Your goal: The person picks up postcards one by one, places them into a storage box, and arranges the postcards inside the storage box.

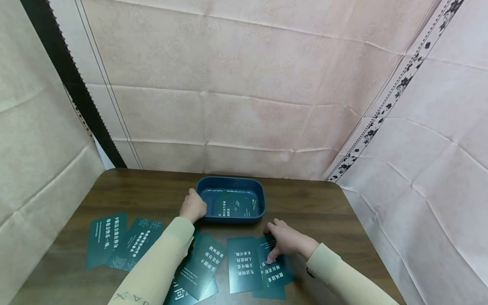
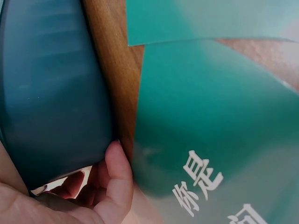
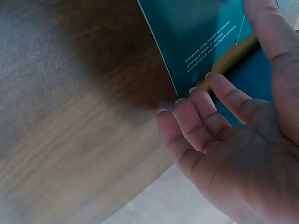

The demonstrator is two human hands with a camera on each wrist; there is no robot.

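At the left near corner of a dark blue rectangular tray, my left hand grips the wall. The left wrist view shows its thumb and fingers around the tray's end. Inside the tray lies a green card with white print. My right hand reaches over a printed green card on the right, thumb on its face. In the right wrist view the loosely bent fingers come right at the card's edge, palm in sight. This card overlaps another green card on its left.
More green cards lie partly under my left forearm. Two others overlap at the left of the wooden table. Pale patterned cloth hangs behind the table and along both sides.
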